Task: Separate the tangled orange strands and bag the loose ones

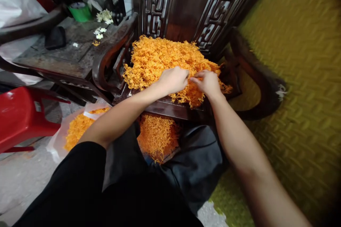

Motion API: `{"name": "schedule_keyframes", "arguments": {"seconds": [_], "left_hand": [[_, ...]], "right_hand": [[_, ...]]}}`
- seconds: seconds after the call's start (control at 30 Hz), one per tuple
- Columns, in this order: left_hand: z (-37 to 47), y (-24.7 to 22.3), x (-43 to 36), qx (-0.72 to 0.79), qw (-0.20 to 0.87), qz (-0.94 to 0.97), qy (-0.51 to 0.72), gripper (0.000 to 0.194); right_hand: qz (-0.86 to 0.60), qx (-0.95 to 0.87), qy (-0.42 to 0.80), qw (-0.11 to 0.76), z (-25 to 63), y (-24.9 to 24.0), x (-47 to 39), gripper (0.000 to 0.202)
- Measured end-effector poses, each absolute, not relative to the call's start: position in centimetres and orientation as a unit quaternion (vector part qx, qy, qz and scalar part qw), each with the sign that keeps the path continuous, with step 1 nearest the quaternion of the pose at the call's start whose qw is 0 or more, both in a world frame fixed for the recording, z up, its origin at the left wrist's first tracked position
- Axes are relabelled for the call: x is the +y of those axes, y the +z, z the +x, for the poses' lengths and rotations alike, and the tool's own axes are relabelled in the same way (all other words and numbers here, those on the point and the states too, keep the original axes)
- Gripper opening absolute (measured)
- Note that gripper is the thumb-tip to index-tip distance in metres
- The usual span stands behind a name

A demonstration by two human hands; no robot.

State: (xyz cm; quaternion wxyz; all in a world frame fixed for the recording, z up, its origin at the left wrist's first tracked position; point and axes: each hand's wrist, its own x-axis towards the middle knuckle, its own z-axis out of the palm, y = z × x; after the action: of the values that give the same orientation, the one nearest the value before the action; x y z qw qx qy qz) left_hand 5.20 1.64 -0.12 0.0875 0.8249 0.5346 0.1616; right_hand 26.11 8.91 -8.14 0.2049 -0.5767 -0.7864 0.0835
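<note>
A large heap of orange, stringy flower-like pieces (162, 55) covers the seat of a dark carved wooden chair (183, 14). My left hand (174, 79) is over the front of the heap, its fingers curled closed; what they hold, if anything, is too small to name. Close on its right, my right hand (207, 82) has thumb and forefinger pinched together near the left fingertips, over the orange pieces. Whatever lies between those fingers cannot be made out. More orange strands (158, 134) lie below the seat edge, between the knees.
A clear plastic bag (60, 138) with orange pieces stands on the floor at left, beside a red stool (18, 117). On the wooden side table (69, 56) are green tape (80, 13), a black object (55, 38) and white flowers (99, 32). A yellow-green woven surface (298, 78) fills the right.
</note>
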Motion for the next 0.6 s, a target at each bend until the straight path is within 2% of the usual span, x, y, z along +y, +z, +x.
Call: {"name": "schedule_keyframes", "arguments": {"seconds": [0.1,0.17,0.27,0.37,0.43,0.5,0.6], "left_hand": [[5.1,-3.3,3.0,0.558,0.11,0.815,0.112,0.034],[5.1,-4.1,3.6,0.559,0.121,0.813,0.104,0.036],[5.2,-4.5,4.8,0.537,0.127,0.825,0.123,0.046],[5.0,-5.6,6.4,0.525,0.142,0.835,0.088,0.086],[4.5,-6.8,7.4,0.53,0.149,0.834,0.031,0.104],[3.9,-8.1,8.2,0.533,0.138,0.835,-0.004,0.108],[3.2,-9.6,8.8,0.527,0.121,0.841,-0.016,0.1]], "right_hand": [[-0.605,-0.778,0.066,0.16,25.5,-8.7,8.8,0.042],[-0.61,-0.77,0.06,0.179,25.0,-8.7,8.7,0.04],[-0.572,-0.76,0.077,0.3,24.8,-7.6,8.3,0.033],[-0.517,-0.721,0.073,0.456,24.8,-5.3,7.3,0.022],[-0.479,-0.684,0.045,0.549,24.9,-3.2,7.0,0.015],[-0.436,-0.657,0.007,0.616,25.3,-0.4,7.6,0.011],[-0.388,-0.63,-0.043,0.672,26.8,5.3,10.0,0.02]]}}
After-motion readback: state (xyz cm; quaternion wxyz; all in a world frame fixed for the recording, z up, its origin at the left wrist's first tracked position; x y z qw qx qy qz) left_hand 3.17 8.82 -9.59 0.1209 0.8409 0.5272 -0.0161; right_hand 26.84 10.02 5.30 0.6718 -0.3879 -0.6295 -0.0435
